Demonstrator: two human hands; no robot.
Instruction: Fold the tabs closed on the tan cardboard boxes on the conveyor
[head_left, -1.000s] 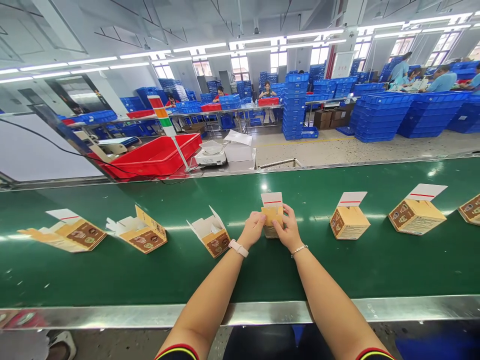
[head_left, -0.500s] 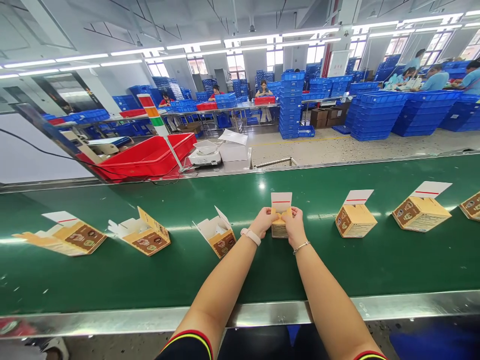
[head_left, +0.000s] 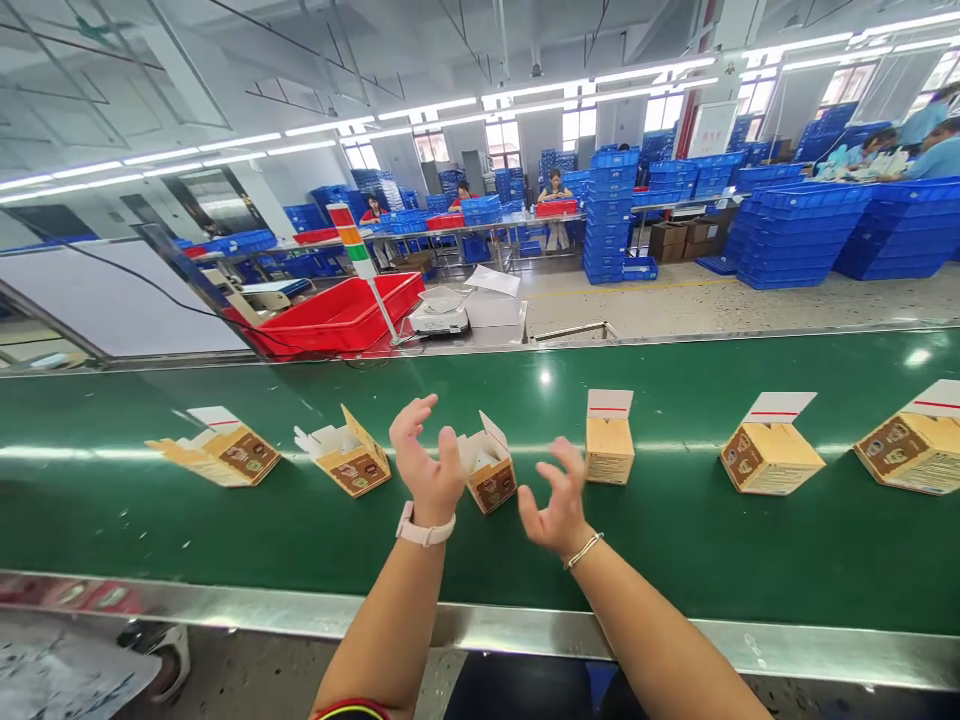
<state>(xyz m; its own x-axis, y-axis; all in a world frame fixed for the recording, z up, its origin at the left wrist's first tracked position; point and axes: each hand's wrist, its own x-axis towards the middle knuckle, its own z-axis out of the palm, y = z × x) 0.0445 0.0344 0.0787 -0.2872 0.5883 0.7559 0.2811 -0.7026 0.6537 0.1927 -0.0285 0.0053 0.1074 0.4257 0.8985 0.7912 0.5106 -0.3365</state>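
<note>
My left hand (head_left: 427, 465) is raised over the green belt (head_left: 300, 540), fingers apart and holding nothing. To its right stands a small brown and yellow carton (head_left: 495, 482) with its flaps up. My right hand (head_left: 556, 498) is on the other side of that carton, fingers spread and empty. Just beyond the right hand is a carton (head_left: 609, 450) with its top folded in and a white, red-striped flap upright. Two more cartons with raised flaps, one nearer (head_left: 358, 468) and one farther left (head_left: 244, 455), lie left of my left hand.
Right along the belt are two cartons (head_left: 776, 458) (head_left: 915, 450) with white flaps up. Behind the belt sit a red bin (head_left: 337, 325), a scale (head_left: 439, 318) and a signal light pole (head_left: 364, 262). People work at far tables among blue crates (head_left: 611, 220).
Both hands have let go of the carton with the folded top and moved left, opening on either side of the neighbouring open carton. The view has shifted, so the cartons appear at different places.
</note>
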